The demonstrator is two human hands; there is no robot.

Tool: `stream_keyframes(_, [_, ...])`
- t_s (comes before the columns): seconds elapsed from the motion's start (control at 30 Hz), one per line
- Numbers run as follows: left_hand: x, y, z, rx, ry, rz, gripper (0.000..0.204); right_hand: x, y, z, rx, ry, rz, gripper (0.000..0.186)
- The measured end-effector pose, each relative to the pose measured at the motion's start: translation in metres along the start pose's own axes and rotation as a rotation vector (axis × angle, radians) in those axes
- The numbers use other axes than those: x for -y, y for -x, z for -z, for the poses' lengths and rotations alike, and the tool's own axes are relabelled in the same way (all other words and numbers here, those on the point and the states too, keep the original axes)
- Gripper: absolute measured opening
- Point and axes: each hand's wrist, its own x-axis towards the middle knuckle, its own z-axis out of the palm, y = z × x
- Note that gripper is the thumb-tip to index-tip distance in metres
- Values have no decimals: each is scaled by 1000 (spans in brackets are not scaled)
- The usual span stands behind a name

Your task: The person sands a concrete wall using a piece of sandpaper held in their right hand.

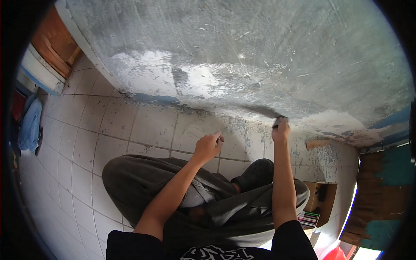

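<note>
In front of me is a grey, patchily painted wall point(242, 73) with scraped white areas low down. My right hand point(282, 130) is closed around a small dark scraper point(281, 119) at the foot of this wall, where a dark shadow falls to its left. Only part of the tool shows, and its blade is hard to make out. My left hand point(209, 146) hovers over the floor above my bent leg. Its fingers are curled in, with nothing seen in them. Bluish-grey paint flakes point(323, 160) lie scattered on the tiles to the right.
White floor tiles point(82, 173) stretch along the wall. A flat brown piece point(318, 144) lies near the wall at right. By my right knee stands an open cardboard box point(328, 203) with items inside. A blue plastic bag point(30, 125) is at far left. Weathered boards point(377, 195) stand at right.
</note>
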Motion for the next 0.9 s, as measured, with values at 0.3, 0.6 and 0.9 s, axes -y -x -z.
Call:
stream_keyframes(0.3, [-11, -3, -3, 16, 30, -43, 10, 4, -11, 1, 374, -171, -400, 6])
stream_keyframes(0.6, [-17, 0, 1, 41, 13, -70, 11, 15, 16, -15, 431, -167, -377, 8])
stream_keyframes(0.9, [-17, 0, -1, 39, 24, -90, 12, 14, 6, -10, 444, -308, -405, 19])
